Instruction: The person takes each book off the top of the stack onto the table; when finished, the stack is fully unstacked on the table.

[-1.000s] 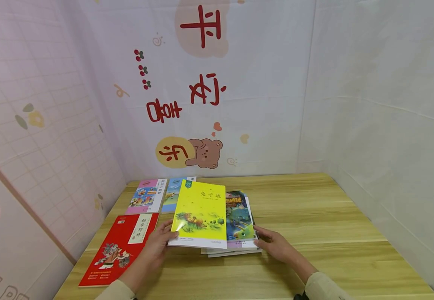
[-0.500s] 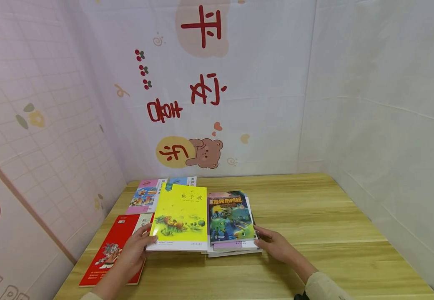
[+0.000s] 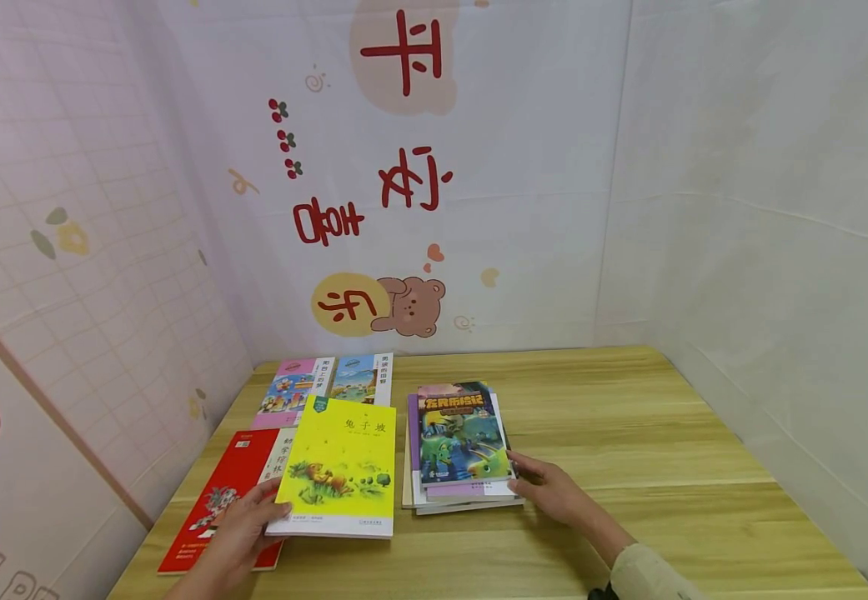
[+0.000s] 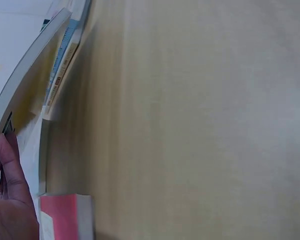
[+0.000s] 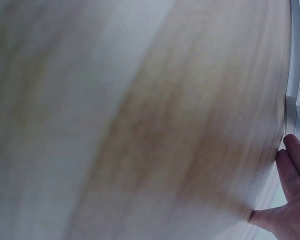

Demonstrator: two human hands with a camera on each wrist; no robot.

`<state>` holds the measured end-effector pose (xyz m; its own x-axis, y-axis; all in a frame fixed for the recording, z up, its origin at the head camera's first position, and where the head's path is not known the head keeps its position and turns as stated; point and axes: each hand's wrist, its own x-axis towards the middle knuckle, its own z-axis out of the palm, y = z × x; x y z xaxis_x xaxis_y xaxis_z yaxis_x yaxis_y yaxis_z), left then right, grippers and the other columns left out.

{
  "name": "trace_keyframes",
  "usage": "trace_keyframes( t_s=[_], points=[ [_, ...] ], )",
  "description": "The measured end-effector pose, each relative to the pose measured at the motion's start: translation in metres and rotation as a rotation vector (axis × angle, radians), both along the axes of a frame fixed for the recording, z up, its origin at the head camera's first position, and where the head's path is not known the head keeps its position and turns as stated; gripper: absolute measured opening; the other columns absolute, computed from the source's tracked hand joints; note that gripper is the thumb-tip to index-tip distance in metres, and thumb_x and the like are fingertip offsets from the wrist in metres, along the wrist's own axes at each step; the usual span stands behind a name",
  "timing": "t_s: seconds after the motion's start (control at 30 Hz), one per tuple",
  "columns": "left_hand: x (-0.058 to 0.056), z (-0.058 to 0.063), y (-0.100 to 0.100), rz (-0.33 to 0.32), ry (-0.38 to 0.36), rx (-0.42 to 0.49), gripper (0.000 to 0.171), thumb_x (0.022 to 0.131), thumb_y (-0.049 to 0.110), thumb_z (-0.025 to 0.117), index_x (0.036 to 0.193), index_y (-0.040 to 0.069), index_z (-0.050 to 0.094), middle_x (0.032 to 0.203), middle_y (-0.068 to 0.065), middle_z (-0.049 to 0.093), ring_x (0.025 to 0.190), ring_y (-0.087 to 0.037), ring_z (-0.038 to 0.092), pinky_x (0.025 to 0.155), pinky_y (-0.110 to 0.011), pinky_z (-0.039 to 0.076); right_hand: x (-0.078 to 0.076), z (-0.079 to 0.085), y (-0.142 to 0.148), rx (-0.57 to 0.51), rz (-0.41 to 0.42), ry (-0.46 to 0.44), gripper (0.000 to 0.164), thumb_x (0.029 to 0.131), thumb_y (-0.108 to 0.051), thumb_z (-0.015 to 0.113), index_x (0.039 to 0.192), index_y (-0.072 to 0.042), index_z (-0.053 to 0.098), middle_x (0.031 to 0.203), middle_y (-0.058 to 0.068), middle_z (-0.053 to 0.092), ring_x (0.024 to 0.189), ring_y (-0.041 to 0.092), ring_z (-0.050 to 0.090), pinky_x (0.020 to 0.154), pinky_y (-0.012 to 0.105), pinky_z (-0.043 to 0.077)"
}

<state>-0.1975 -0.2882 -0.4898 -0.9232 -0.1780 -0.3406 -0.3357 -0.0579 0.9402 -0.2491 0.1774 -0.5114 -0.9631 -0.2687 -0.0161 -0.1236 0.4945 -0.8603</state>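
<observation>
A yellow picture book [image 3: 336, 467] is pinched at its lower left corner by my left hand [image 3: 242, 521], thumb on the cover. In the left wrist view, that book [image 4: 27, 65] tilts up off the table, and my left hand [image 4: 12, 190] has its fingers at the edge. To the right lies a stack of several books, topped by a dark green and blue dinosaur book [image 3: 464, 437]. My right hand [image 3: 549, 492] touches the stack's lower right edge. Its fingers [image 5: 292, 172] look extended in the right wrist view, thumb apart.
A red book [image 3: 216, 508] lies front left, partly beneath the yellow book and left arm. Behind it, a pink-covered book [image 3: 291, 396] and a blue-covered book [image 3: 358, 383] lie side by side. Fabric-covered walls [image 3: 524, 208] border the wooden table [image 3: 629, 417] at the back and sides.
My left hand has carried the yellow book leftward off the stack and then nearer to me, uncovering the dinosaur book and the blue-covered book. My right hand has stayed at the stack.
</observation>
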Motion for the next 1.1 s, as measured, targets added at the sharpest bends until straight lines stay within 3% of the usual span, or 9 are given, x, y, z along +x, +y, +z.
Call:
trace_keyframes(
  t_s=[0.17, 0.37, 0.67, 0.8, 0.9, 1.0, 1.1],
  points=[
    [0.006, -0.008, 0.001, 0.006, -0.046, -0.005, 0.077, 0.085, 0.012, 0.076, 0.149, 0.001, 0.033, 0.12, -0.016, 0.065, 0.09, -0.032, 0.068, 0.084, -0.043, 0.058, 0.0, 0.0, -0.001, -0.002, 0.006, 0.006, 0.054, 0.096, -0.027, 0.066, 0.145, -0.009, 0.052, 0.141, 0.025, 0.051, 0.131, 0.045, 0.045, 0.106, 0.062, 0.034],
    [0.007, -0.016, 0.006, -0.031, -0.05, -0.022, 0.075, 0.086, 0.009, 0.073, 0.147, -0.005, 0.031, 0.12, -0.018, 0.063, 0.09, -0.032, 0.068, 0.081, -0.046, 0.058, 0.003, 0.004, -0.002, 0.001, -0.011, 0.002, 0.053, 0.096, -0.026, 0.067, 0.144, -0.009, 0.052, 0.14, 0.025, 0.052, 0.131, 0.046, 0.045, 0.106, 0.063, 0.034],
    [0.006, -0.016, 0.009, -0.088, -0.07, -0.077, 0.074, 0.088, 0.01, 0.071, 0.145, -0.013, 0.031, 0.115, -0.021, 0.065, 0.088, -0.033, 0.069, 0.08, -0.047, 0.058, 0.004, 0.005, -0.002, 0.003, -0.018, 0.001, 0.053, 0.096, -0.025, 0.067, 0.144, -0.009, 0.053, 0.14, 0.026, 0.052, 0.131, 0.046, 0.045, 0.106, 0.063, 0.034],
    [0.004, -0.014, 0.007, -0.108, -0.089, -0.173, 0.068, 0.094, 0.02, 0.066, 0.143, -0.016, 0.035, 0.114, -0.021, 0.065, 0.088, -0.028, 0.067, 0.079, -0.041, 0.058, 0.003, 0.004, -0.002, -0.001, -0.016, -0.008, 0.053, 0.096, -0.026, 0.067, 0.144, -0.009, 0.053, 0.14, 0.026, 0.052, 0.132, 0.047, 0.044, 0.106, 0.064, 0.033],
    [0.003, -0.009, 0.005, -0.108, -0.082, -0.32, 0.061, 0.098, 0.028, 0.062, 0.14, -0.014, 0.044, 0.121, -0.025, 0.062, 0.092, -0.026, 0.062, 0.078, -0.038, 0.055, 0.004, 0.004, -0.002, -0.004, -0.014, -0.016, 0.053, 0.096, -0.026, 0.067, 0.144, -0.01, 0.053, 0.141, 0.026, 0.051, 0.133, 0.047, 0.042, 0.107, 0.064, 0.032],
    [0.001, -0.001, 0.002, -0.08, -0.044, -0.435, 0.053, 0.1, 0.031, 0.059, 0.137, -0.007, 0.053, 0.131, -0.028, 0.056, 0.101, -0.031, 0.058, 0.083, -0.043, 0.054, 0.004, 0.004, -0.002, -0.005, -0.014, -0.013, 0.053, 0.096, -0.026, 0.067, 0.144, -0.009, 0.053, 0.141, 0.026, 0.051, 0.132, 0.047, 0.042, 0.107, 0.064, 0.032],
    [-0.002, 0.008, 0.001, -0.062, 0.002, -0.47, 0.05, 0.101, 0.029, 0.058, 0.139, -0.003, 0.053, 0.137, -0.028, 0.052, 0.109, -0.035, 0.055, 0.091, -0.048, 0.052, 0.004, 0.005, -0.002, -0.006, -0.018, -0.011, 0.053, 0.096, -0.027, 0.067, 0.144, -0.009, 0.053, 0.141, 0.026, 0.051, 0.132, 0.047, 0.043, 0.107, 0.064, 0.032]
  ],
)
